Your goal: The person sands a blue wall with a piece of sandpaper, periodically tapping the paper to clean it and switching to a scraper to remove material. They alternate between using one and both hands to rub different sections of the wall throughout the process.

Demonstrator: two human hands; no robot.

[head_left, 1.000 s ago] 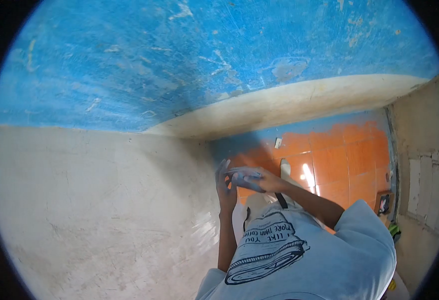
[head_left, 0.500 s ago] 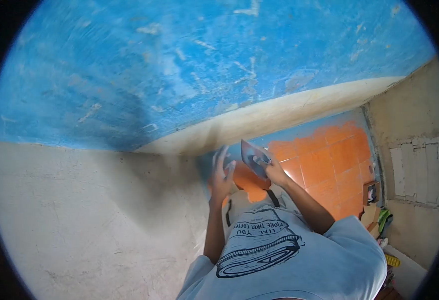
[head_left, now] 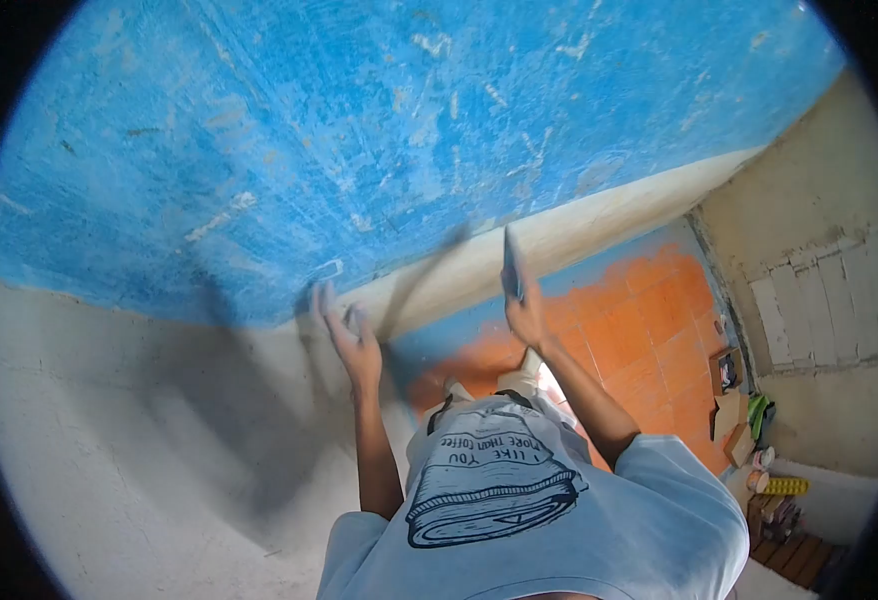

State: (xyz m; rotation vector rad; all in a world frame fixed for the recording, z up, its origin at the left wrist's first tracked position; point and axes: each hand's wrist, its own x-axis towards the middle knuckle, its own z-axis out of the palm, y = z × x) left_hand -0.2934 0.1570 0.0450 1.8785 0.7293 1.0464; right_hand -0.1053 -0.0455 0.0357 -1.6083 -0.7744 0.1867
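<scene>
Scraped blue paint covers the upper wall (head_left: 359, 130), giving way lower down to bare pale plaster (head_left: 119, 440), with an unpainted cream band (head_left: 599, 225) running between the blue and the orange tiled floor (head_left: 659, 320) far below. Looking down over a light T-shirt with a printed drawing (head_left: 499, 490), both arms reach forward and up toward that wall.

Right hand (head_left: 526, 318): its grip is closed around the handle of a flat metal trowel (head_left: 511, 262), whose blade stands nearly edge-on to the camera, upright, close to the cream band but, as far as the view shows, not pressed onto it. Left hand (head_left: 351, 335): fingers spread and open, holding nothing, laid on or just off the plaster at the lower edge of the blue paint; contact is hard to confirm because of motion blur and its own shadow.

Clutter, boxes and a yellow item (head_left: 784, 486) lie along the right-hand wall on the floor.

Risks as I judge them: the blade is held edge-forward, so a tilted stroke could gouge the soft plaster rather than skim it; the free palm sits near the blade's likely path and could be nicked; a loosened hold would drop the tool to the tiles
</scene>
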